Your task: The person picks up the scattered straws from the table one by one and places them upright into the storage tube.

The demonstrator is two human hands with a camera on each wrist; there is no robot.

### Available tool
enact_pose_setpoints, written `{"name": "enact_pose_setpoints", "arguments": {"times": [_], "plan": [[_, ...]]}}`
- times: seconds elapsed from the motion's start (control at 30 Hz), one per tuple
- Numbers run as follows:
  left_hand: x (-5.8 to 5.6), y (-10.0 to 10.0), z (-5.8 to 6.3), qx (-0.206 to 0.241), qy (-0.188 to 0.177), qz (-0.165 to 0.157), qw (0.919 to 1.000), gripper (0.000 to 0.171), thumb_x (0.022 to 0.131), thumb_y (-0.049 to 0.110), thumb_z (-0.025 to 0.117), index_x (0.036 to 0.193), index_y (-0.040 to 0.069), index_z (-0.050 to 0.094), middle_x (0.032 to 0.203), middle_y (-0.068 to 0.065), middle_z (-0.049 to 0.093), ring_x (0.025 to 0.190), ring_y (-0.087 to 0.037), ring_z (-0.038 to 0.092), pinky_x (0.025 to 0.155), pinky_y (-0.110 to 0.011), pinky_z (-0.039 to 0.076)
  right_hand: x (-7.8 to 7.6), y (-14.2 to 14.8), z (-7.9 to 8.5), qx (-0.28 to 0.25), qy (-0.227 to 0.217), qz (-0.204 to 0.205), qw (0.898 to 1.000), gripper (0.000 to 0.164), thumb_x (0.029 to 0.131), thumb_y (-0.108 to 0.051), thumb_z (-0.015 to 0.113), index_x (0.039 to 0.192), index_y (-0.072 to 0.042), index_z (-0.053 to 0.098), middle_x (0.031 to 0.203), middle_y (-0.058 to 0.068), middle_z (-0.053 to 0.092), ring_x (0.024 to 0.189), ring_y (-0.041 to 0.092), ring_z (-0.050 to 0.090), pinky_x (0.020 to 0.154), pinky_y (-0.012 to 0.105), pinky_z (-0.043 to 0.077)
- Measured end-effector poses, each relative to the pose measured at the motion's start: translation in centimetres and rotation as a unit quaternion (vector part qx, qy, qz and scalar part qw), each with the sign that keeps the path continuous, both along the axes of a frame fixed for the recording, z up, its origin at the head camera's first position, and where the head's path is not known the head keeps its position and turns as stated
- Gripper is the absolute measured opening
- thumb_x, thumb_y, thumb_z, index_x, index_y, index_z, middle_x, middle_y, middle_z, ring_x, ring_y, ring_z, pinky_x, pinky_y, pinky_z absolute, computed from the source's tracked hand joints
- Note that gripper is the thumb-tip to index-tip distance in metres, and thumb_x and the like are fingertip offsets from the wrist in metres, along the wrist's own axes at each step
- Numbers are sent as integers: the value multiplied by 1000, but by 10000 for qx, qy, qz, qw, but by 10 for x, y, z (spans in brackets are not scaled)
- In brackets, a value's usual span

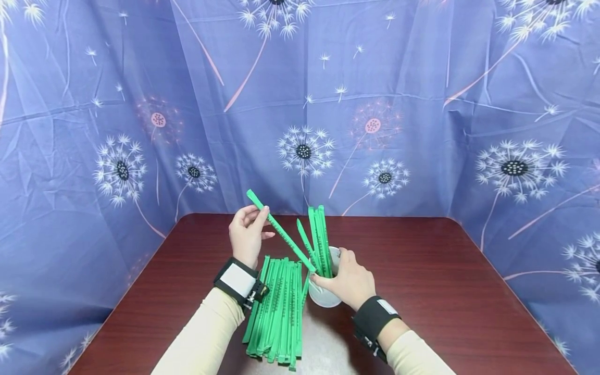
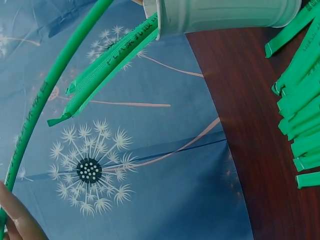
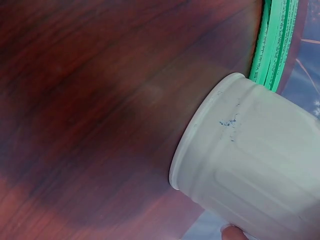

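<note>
My left hand (image 1: 247,229) pinches a green wrapped straw (image 1: 281,232) near its upper end, between thumb and fingers. That straw slants down to the right, its lower end at the mouth of a white cup (image 1: 323,299), close by my right thumb. Around the cup's rim, my right hand (image 1: 351,278) grips from the right side. Several green straws (image 1: 320,234) stand in the cup, one leaning left. In the right wrist view the cup's ribbed wall (image 3: 255,150) shows small blue marks, and a fingertip (image 3: 232,233) touches it.
A pile of green wrapped straws (image 1: 276,312) with dark printing lies left of the cup, under my left forearm. The dark red wooden table (image 1: 445,291) extends to both sides. A blue curtain (image 1: 262,140) with dandelion prints hangs behind and beside it.
</note>
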State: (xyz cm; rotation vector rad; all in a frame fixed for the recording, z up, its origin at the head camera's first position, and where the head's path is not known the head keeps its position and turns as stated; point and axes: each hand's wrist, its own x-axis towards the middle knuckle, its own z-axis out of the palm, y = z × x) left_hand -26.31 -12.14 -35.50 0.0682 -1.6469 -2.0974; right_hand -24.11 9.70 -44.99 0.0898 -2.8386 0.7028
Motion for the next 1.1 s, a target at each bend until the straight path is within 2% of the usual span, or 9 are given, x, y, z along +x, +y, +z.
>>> {"name": "enact_pose_setpoints", "arguments": {"times": [0.17, 0.23, 0.33, 0.5, 0.7, 0.87, 1.1], "plan": [[0, 4, -5, -108, 95, 70, 9999, 22, 91, 11, 72, 108, 1, 61, 87, 1, 67, 68, -9, 68, 50, -27, 56, 0, 0, 1, 16, -12, 31, 10000, 102, 67, -74, 71, 138, -6, 45, 116, 9, 61, 76, 27, 68, 63, 44, 50], [1, 6, -10, -348, 51, 90, 9993, 22, 90, 12, 73, 106, 1, 62, 88, -2, 69, 70, -10, 69, 51, -28, 57, 0, 0, 1, 16, -32, 46, 10000, 102, 67, -75, 71, 138, -6, 45, 116, 9, 60, 76, 27, 68, 63, 44, 50], [2, 9, -18, -940, -80, 140, 9954, 23, 89, 17, 75, 105, 4, 65, 92, -7, 72, 75, -14, 70, 53, -30, 58, -1, 0, 1, 22, -74, 44, 10000, 103, 68, -76, 70, 139, -6, 45, 117, 9, 60, 77, 26, 68, 64, 44, 51], [3, 15, -30, -2022, -347, 142, 9786, 24, 89, 26, 76, 104, 11, 67, 95, -9, 74, 78, -21, 70, 55, -33, 59, -1, 0, 1, 26, -94, 62, 9999, 105, 68, -77, 70, 139, -5, 44, 117, 9, 60, 76, 25, 68, 64, 44, 51], [3, 20, -44, -2892, -476, 100, 9560, 24, 88, 31, 76, 99, 12, 67, 91, -5, 75, 71, -18, 69, 55, -26, 56, 0, 0, 1, -30, -94, 66, 9999, 104, 68, -76, 70, 140, -5, 44, 117, 10, 61, 76, 25, 68, 64, 43, 51], [4, 25, -51, -3391, -575, 60, 9390, 22, 86, 32, 77, 95, 13, 68, 87, -2, 74, 76, -18, 67, 64, -28, 52, 1, 0, 0, -66, -67, 65, 9999, 103, 68, -75, 71, 139, -5, 44, 116, 9, 61, 77, 25, 68, 64, 43, 51], [6, 32, -55, -3758, -655, -120, 9243, 22, 86, 33, 76, 92, 14, 69, 82, -1, 73, 79, -17, 67, 69, -31, 52, 0, 0, 0, -42, -17, 22, 10000, 103, 67, -75, 71, 139, -6, 45, 115, 9, 60, 78, 26, 68, 65, 44, 52]]}}
